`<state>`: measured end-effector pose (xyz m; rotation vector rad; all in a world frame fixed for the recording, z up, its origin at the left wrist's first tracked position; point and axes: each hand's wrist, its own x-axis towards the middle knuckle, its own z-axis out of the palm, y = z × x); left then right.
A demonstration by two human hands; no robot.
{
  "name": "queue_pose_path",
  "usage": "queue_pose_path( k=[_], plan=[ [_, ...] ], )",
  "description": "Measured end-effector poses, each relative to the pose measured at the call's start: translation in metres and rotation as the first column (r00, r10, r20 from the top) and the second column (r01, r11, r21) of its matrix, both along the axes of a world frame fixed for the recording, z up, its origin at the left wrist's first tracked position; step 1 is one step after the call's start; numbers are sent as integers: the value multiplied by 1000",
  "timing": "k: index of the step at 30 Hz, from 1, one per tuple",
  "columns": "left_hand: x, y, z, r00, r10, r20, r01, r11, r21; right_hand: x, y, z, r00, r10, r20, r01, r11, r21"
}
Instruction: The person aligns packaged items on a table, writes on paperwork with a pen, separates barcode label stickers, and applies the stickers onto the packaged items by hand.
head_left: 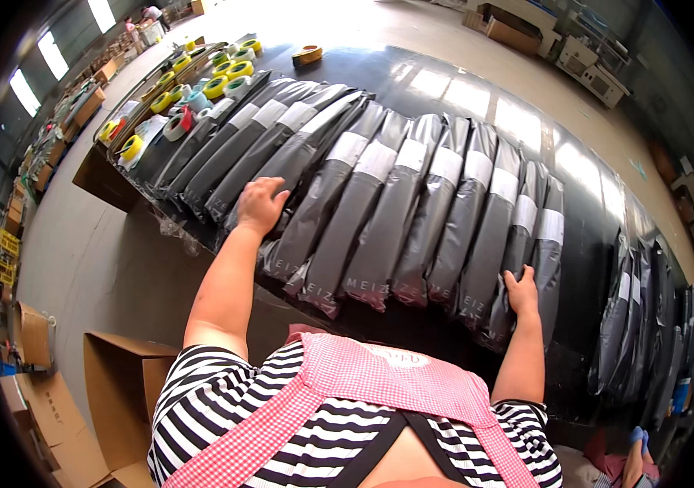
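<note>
A row of long, dark grey plastic-wrapped packages (379,220), each with a white label band, leans across the black table (347,65) in front of me. My left hand (261,205) lies at the left part of the row, beside a gap between packages, thumb apart from its bent fingers. Toward the right end, my right hand (523,291) grips the lower part of a dark grey package (519,236), thumb on one side and fingers on the other. Some of its fingertips are hidden among the packages.
Several tape rolls (215,86) crowd the table's far left end, with an orange-brown roll (308,55) apart from them. More dark packages (635,309) lie at the right. A cardboard box (123,390) stands at lower left. At lower right, part of another person (635,464) shows.
</note>
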<state>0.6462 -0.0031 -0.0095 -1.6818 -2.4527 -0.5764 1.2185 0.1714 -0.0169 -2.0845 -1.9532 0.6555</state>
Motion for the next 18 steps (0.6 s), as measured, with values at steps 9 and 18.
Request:
queue_pose_path(
  k=[9,18],
  plan=[
    [17,-30,20,990,77,119,-12,882,-470,-137,-119,68,883,340,-323,-62,768,637],
    [-165,-29,19,981,-135,-141,119,986,-119,-353,-221,12,701,662,267,-713,645,274]
  ],
)
